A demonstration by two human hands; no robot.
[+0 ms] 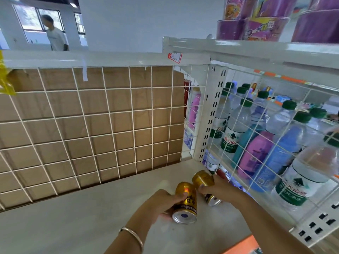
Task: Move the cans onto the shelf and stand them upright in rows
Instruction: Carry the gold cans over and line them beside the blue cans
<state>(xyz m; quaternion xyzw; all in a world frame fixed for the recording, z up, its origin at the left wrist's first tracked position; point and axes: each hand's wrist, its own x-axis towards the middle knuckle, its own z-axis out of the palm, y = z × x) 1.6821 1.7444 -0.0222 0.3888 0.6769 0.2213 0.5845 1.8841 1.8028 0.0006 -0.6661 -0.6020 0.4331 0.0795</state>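
Two gold drink cans are held over the pale shelf board (91, 208). My left hand (161, 202) grips one gold can (185, 204), tilted so its silver end faces me. My right hand (220, 187) grips the second gold can (202, 179) farther back and to the right, also tilted; its lower end shows below my fingers. The two cans sit close together, nearly touching. A thin bracelet circles my left wrist.
A white wire grid (91, 125) over a wooden panel closes the shelf's back. On the right a wire divider (266, 143) fences off water bottles (233, 132) and coloured bottles. Purple tubs (256, 19) stand on the upper shelf. A person (55, 33) stands far off.
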